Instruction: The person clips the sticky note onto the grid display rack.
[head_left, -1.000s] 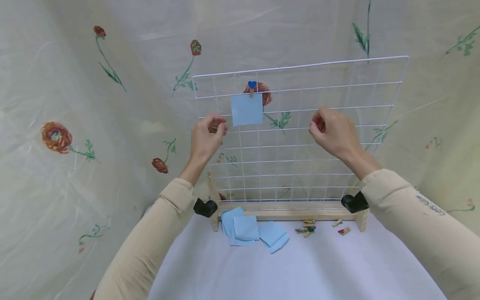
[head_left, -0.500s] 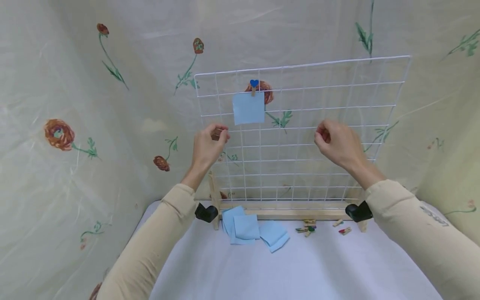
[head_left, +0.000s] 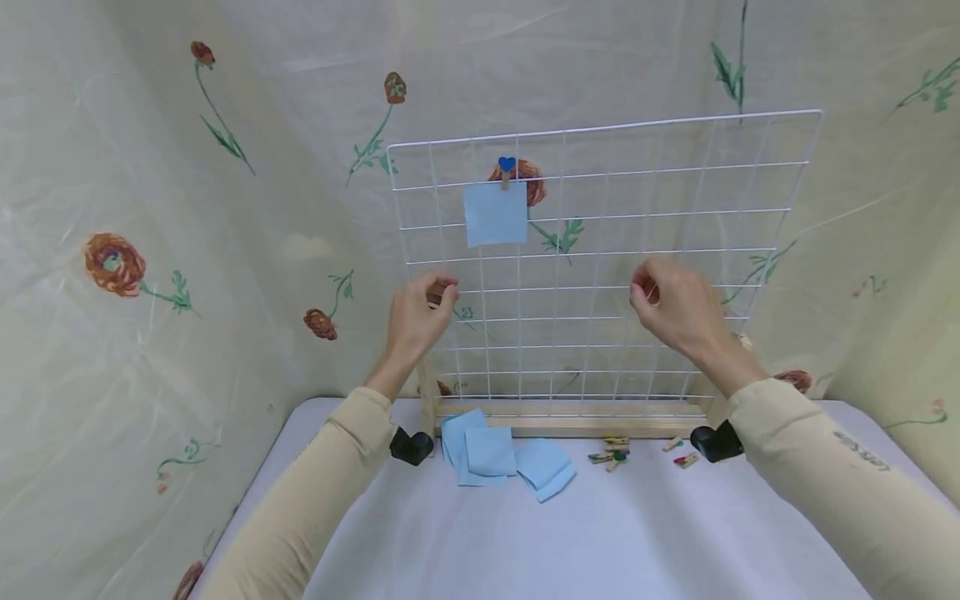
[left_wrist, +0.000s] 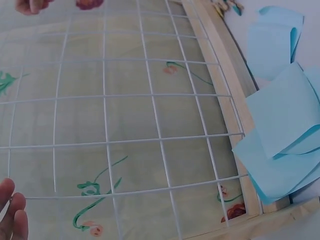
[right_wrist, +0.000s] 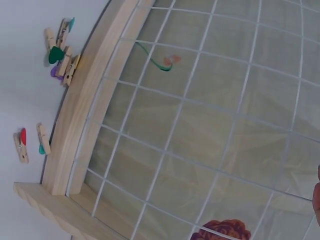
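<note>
At the centre of the head view, white wire grid (head_left: 596, 254) set upright in a wooden stand (head_left: 570, 428) at six o'clock. At ten o'clock on it, single blue paper square (head_left: 495, 217) under a blue-heart clothespin (head_left: 506, 171). At four o'clock, right hand (head_left: 678, 307) in front; between eight and nine, left hand (head_left: 418, 321) near the side edge. Both narrow, fingers bent toward thumbs; pinching anything or not, cannot tell. On the white tabletop (head_left: 495, 546), overlapping blue paper sheets (head_left: 491, 452) at seven, clustered wooden clothespins (head_left: 613, 454) at six. Toward twelve, flower-printed backdrop (head_left: 592, 58).
</note>
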